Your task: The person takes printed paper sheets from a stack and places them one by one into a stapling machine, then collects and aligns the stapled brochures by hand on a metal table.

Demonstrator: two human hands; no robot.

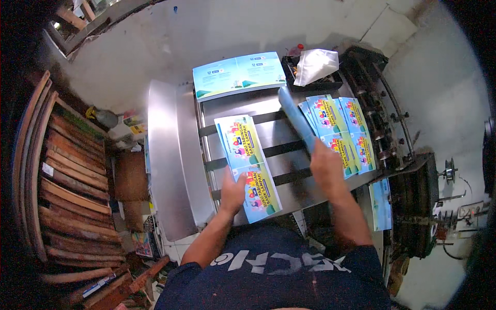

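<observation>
A long stack of colourful printed booklets [258, 194] lies slantwise on the metal tabletop in front of me. My left hand [235, 188] grips its left edge, the thumb on top and the other fingers mostly hidden. In my right hand [328, 168] is a blue folded booklet [298, 119], held tilted and seen nearly edge-on; motion smears it a little. Just right of that hand, overlapping piles of similar booklets [354, 134] lie on the table. At the far side sits a thick stack of flat light-blue printed sheets [237, 75].
The metal table [232, 108] has dark bands across it and a raised panel [165, 155] at its left. A black tray [330, 85] holding a white bag [316, 67] stands at the back right. Dark machinery [385, 119] borders the right side; a wooden slatted rack [77, 170] stands left.
</observation>
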